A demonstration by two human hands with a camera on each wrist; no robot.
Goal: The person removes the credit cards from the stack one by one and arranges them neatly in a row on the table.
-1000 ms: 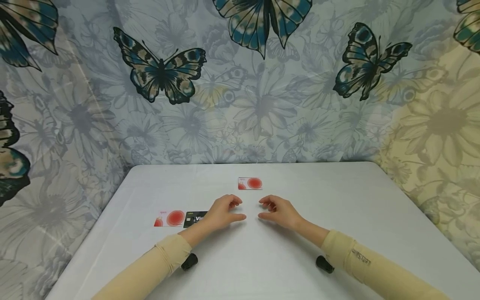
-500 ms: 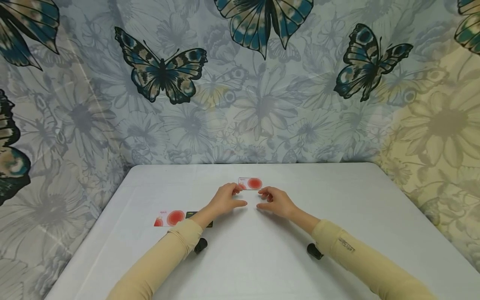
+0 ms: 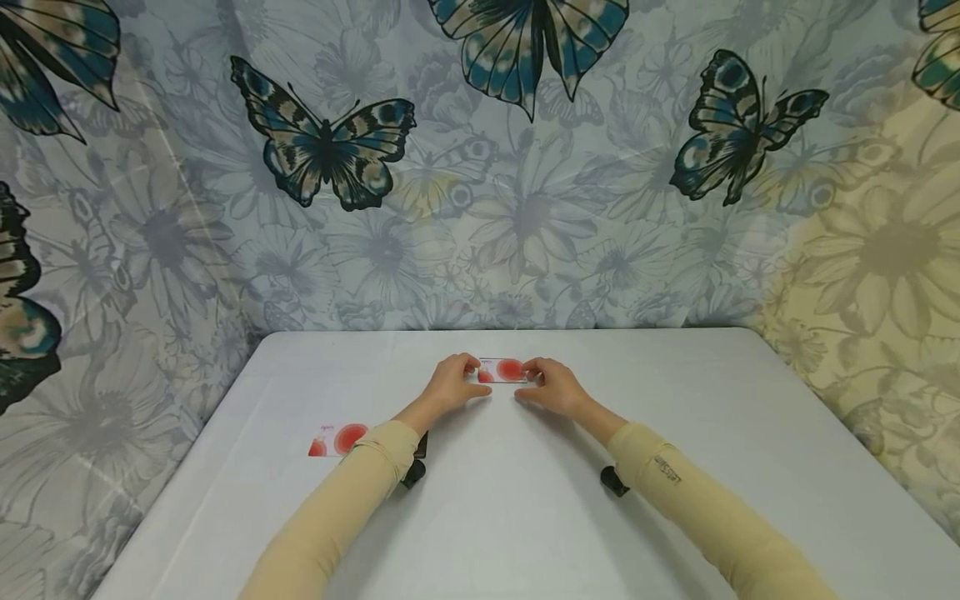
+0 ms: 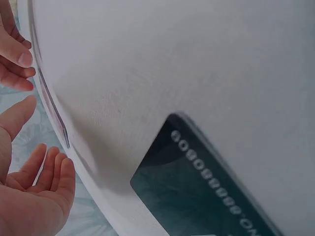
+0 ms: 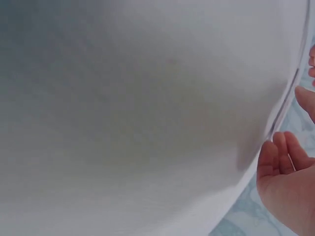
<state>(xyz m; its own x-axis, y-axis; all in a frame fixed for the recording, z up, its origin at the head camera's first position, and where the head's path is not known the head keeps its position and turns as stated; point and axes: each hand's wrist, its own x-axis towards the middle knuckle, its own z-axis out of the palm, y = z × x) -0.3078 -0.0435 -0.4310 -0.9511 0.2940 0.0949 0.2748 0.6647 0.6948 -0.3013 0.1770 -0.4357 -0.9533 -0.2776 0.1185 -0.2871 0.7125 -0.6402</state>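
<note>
A white card with red circle print lies flat near the far edge of the table. My left hand is at its left end and my right hand at its right end. Both hands have loosely bent fingers with thumbs apart, and the card lies between them. Whether the fingertips touch it I cannot tell. In the left wrist view the card shows as a thin strip beyond the left hand. A dark card with embossed digits appears there too; my left forearm mostly hides it in the head view.
Another white card with a red circle lies left of my left forearm. Small black devices hang under both wrists. Behind the white table stands a butterfly-patterned cloth.
Both hands have moved forward over the table, from short of the far card to its two ends. The left forearm now covers most of the dark card. The cards have not visibly moved.
</note>
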